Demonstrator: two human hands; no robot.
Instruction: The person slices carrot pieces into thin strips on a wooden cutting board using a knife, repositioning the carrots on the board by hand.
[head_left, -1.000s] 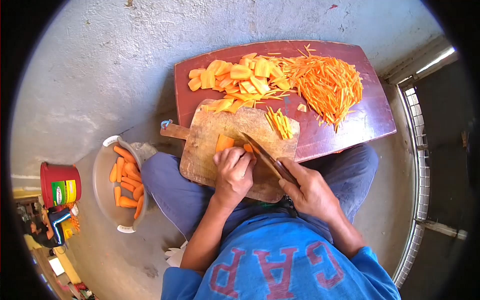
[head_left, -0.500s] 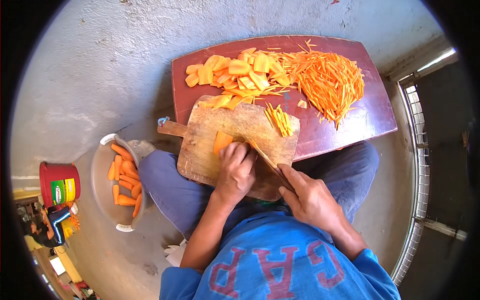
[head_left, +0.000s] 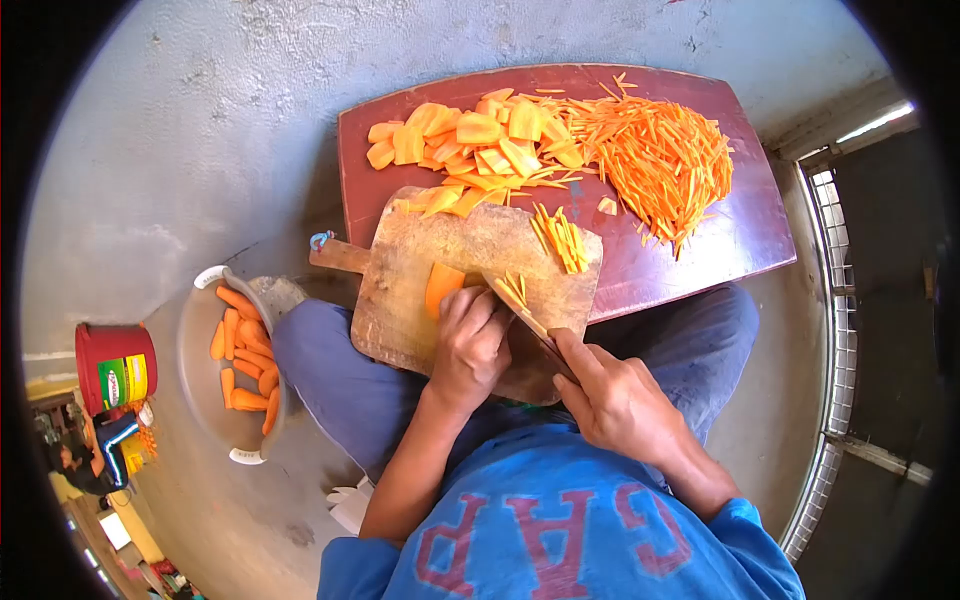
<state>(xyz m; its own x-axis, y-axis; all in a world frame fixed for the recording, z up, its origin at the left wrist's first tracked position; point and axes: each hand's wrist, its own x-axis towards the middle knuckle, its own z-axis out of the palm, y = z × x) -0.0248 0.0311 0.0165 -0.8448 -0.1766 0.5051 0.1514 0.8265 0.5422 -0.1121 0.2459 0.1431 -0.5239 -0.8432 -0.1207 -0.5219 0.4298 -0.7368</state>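
A wooden cutting board (head_left: pixel 400 290) with a short handle rests over my lap, its far side on the red table. My left hand (head_left: pixel 472 345), fingers curled, presses down on a flat carrot slice (head_left: pixel 441 287) on the board; part of the slice is hidden under the fingers. In my right hand (head_left: pixel 622 402) is a knife (head_left: pixel 522 312), its blade angled across the board close to my left fingertips. A few cut carrot strips (head_left: pixel 513 289) lie along the blade. A small bundle of strips (head_left: pixel 562 240) sits near the board's far right corner.
On the red table (head_left: pixel 720 240) are a heap of carrot slices (head_left: pixel 478 130) and a big pile of carrot strips (head_left: pixel 665 170). A tub (head_left: pixel 195 375) holding several whole carrots (head_left: pixel 250 345) stands left of my knee. Beyond it are a red bucket (head_left: pixel 95 365) and another person (head_left: pixel 100 455).
The knife blade has shifted slightly, and fresh thin strips have spread apart beside it. My left hand stays on the carrot slice. The whole view has moved slightly.
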